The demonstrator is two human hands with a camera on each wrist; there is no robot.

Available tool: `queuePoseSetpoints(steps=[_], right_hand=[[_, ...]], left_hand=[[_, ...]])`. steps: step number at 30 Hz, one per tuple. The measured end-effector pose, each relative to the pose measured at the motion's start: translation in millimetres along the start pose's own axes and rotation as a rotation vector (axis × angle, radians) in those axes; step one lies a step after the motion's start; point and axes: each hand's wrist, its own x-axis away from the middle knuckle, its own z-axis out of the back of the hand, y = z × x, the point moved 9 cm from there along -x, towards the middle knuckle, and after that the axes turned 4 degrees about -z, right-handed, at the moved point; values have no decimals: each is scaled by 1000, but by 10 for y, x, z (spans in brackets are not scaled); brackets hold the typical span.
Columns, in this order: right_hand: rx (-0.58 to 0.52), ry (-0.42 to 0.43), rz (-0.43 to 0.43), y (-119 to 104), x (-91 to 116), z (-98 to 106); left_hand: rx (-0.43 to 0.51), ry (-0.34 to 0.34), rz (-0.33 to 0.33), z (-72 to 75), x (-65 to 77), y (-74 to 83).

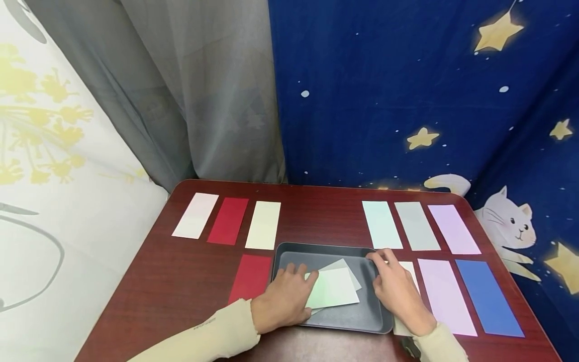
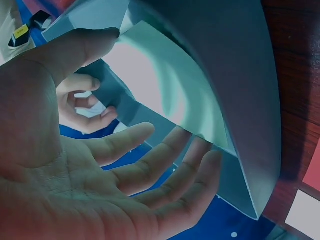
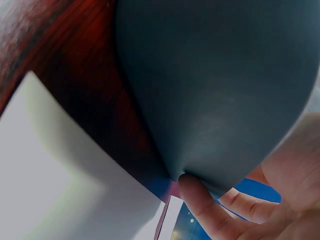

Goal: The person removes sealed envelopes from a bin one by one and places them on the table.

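Note:
A dark grey baking tray (image 1: 334,322) lies near the front of the table with a few cards in it. On top is a pale green card (image 1: 334,289), partly over a greyish-white card (image 1: 346,267). My left hand (image 1: 285,296) reaches over the tray's left side and holds the pale green card (image 2: 155,80) by its edges, between thumb and fingers. My right hand (image 1: 400,289) grips the tray at its far right corner. In the right wrist view, one finger of the right hand (image 3: 235,215) presses the outer wall of the tray (image 3: 215,100).
Left of the tray lie a pink-white card (image 1: 195,216), red cards (image 1: 228,221) and a cream card (image 1: 263,225). To its right are mint (image 1: 382,224), grey (image 1: 417,226), lilac (image 1: 454,229) and blue (image 1: 490,297) cards. Curtains (image 1: 384,100) hang behind the table (image 1: 316,216).

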Motion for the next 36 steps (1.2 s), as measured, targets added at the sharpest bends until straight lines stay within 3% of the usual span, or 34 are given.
queuePoseSetpoints(steps=[20, 36], right_hand=[[2, -1, 0, -16, 1, 13], [3, 2, 3, -28, -9, 12]], left_hand=[[27, 126, 32, 147, 178, -203], [68, 218, 78, 372, 387, -448]])
